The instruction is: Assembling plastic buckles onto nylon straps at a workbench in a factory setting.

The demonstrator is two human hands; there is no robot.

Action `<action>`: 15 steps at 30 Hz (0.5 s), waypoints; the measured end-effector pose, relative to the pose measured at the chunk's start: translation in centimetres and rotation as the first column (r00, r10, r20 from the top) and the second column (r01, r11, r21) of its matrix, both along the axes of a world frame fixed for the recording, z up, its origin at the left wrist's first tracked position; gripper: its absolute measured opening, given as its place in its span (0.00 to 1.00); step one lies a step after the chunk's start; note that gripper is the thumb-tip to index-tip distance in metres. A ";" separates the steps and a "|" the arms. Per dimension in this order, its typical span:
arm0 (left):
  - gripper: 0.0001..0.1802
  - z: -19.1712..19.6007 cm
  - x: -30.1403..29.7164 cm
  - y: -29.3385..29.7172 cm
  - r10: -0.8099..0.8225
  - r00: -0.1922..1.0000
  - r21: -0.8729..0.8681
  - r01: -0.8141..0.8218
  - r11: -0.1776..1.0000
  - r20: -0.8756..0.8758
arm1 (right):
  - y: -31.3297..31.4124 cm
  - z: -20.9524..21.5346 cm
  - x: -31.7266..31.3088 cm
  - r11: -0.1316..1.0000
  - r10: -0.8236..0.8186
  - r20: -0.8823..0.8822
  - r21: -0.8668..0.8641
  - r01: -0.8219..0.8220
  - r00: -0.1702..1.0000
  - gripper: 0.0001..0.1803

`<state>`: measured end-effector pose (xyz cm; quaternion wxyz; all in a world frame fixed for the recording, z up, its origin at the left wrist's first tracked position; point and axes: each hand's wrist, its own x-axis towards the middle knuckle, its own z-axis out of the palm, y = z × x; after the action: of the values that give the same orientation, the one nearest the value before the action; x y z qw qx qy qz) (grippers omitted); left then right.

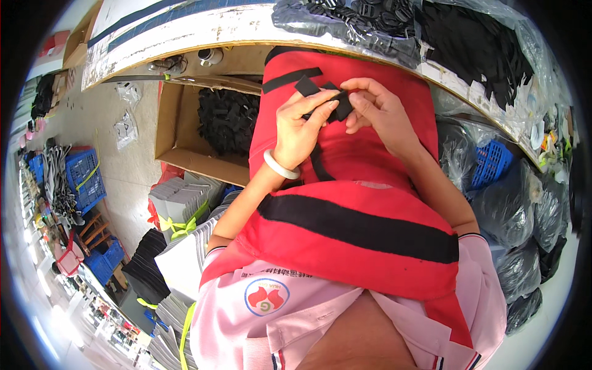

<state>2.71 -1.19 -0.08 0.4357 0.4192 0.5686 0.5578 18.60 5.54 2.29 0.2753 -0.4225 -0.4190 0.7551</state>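
Note:
Above my lap, a short piece of black webbing strap (343,110) is folded between my hands. My left hand (297,128), with a white bangle at the wrist, pinches it between thumb and fingers. My right hand (383,116) has its fingers curled at the strap's right end, thumb and forefinger close together on it. Whether a small buckle sits inside the fold is hidden by the fingers. Beneath the hands spreads a red apron (382,159) with black bands. Another black strap (319,163) lies on it below my left hand.
Ahead runs a worktable edge (246,46), bearing a heap of black plastic buckles (376,17) and a pile of black straps (475,52). An open carton (176,123) of black pieces stands left. Grey stacked sheets (182,200) lie nearer. Filled plastic bags (509,209) and a blue basket (491,163) are right.

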 end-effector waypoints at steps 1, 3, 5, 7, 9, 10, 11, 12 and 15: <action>0.11 -0.1 -0.3 -0.1 -0.004 1.000 0.002 0.004 1.000 -0.003 | 0.3 0.1 0.3 1.000 -0.004 -0.003 0.002 0.004 1.000 0.14; 0.11 -0.3 -0.7 -0.3 -0.093 0.979 0.156 0.121 0.980 -0.179 | 1.4 0.7 1.3 0.976 0.195 0.047 -0.105 -0.189 0.980 0.14; 0.11 0.2 -0.6 -0.6 -0.084 0.965 0.214 0.140 0.967 -0.249 | 2.2 0.7 1.7 0.964 0.226 0.036 -0.153 -0.218 0.974 0.13; 0.11 0.7 -0.7 -1.2 -0.135 0.952 0.180 0.189 0.965 -0.275 | 2.7 0.5 2.3 0.890 0.413 0.044 -0.230 -0.393 0.910 0.12; 0.11 0.9 -0.8 -1.4 -0.155 0.940 0.172 0.214 0.961 -0.304 | 2.6 0.2 2.6 0.888 0.413 0.005 -0.226 -0.401 0.911 0.11; 0.11 1.0 -0.8 -1.5 -0.173 0.950 0.170 0.221 0.960 -0.259 | 2.6 0.0 2.5 0.916 0.400 0.102 -0.064 -0.395 0.911 0.11; 0.11 1.1 -0.8 -1.5 -0.190 0.959 0.168 0.227 0.959 -0.213 | 2.6 -0.2 2.4 0.914 0.368 0.195 0.101 -0.392 0.909 0.11; 0.11 1.1 -0.8 -1.6 -0.189 0.959 0.168 0.227 0.959 -0.213 | 2.6 -0.4 2.3 0.914 0.369 0.195 0.102 -0.393 0.909 0.11; 0.10 1.1 -0.8 -1.7 -0.200 0.964 0.172 0.230 0.958 -0.172 | 2.7 -0.8 1.9 0.930 0.204 0.153 0.279 -0.240 0.967 0.07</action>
<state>1.89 -2.85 1.02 0.4068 0.5601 0.4951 0.5251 20.53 8.23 1.52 0.2221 -0.3716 -0.5880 0.6832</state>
